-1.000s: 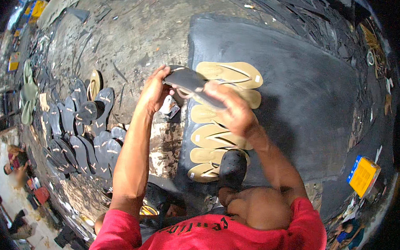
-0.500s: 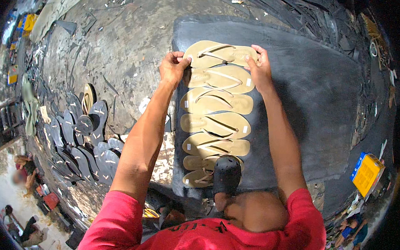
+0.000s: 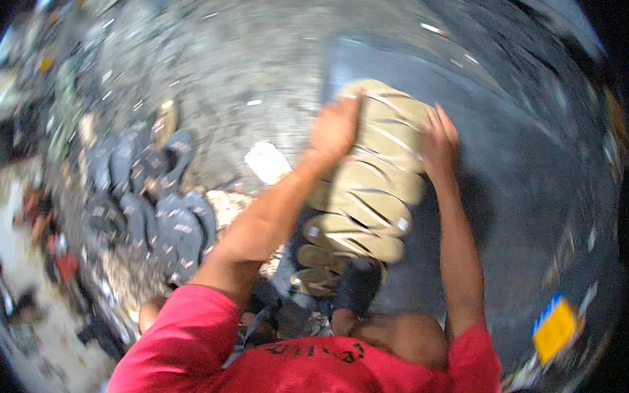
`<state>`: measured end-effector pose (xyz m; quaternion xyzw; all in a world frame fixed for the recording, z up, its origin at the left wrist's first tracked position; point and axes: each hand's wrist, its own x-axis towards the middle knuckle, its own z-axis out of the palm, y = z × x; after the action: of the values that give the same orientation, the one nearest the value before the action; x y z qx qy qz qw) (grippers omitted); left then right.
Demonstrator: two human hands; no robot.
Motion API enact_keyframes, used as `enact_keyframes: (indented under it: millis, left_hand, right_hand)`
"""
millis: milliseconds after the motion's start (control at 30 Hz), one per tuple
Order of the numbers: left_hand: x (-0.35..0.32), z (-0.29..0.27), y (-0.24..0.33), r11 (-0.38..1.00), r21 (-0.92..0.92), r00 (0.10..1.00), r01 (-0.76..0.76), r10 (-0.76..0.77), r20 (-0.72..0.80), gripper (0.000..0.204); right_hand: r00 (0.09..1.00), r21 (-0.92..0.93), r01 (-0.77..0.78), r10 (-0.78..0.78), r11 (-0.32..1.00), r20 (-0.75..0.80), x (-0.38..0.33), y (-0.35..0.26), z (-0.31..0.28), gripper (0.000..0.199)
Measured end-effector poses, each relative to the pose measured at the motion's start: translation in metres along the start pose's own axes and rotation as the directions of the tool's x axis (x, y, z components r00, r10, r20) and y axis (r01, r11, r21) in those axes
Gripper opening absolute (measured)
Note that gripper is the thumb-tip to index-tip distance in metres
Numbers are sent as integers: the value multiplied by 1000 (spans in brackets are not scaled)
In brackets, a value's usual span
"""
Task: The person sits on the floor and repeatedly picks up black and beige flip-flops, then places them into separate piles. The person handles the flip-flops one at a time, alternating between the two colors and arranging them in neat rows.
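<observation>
A row of tan flip-flops lies crosswise, sole down, on a dark rubber sheet, running from my foot toward the far side. My left hand presses against the left ends of the farther flip-flops, fingers curled at their edge. At their right ends is my right hand, its fingers bent over the edge. Motion blurs both hands, and the fingertips are partly hidden. Small white stickers show on a few of the nearer flip-flops. A black clog on my foot covers part of the nearest ones.
Several dark flip-flops and one tan flip-flop lie on the floor to the left. A white scrap sits beside my left forearm. The yellow and blue packet is at the right. Dark scraps cover the far right.
Both hands have come nearer, from the farthest flip-flop's ends to the sides of several. The farther flip-flops now lie closer together and turned slightly. The view has shifted and blurred.
</observation>
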<state>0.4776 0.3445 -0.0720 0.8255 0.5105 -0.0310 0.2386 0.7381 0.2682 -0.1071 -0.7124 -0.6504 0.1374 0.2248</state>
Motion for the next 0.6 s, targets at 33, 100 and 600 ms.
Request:
enact_keyframes:
  millis: [33,100,600]
  left_hand:
    - [-4,-2,6,994,-100,989,35,-49,-136,53]
    - [-10,-10,13,991,-99,992,86,-95,-84,43]
    - [-385,-35,-168,543,-296,320,786,-766,-558,103]
  right_hand:
    - [953,-194,224,-257,955,-162,-1,-12,-3,41]
    - [998,71,-24,20,997,59,4,-29,-20,46]
    - [991,517,-42,102,855,-87,-9,-136,-24,38]
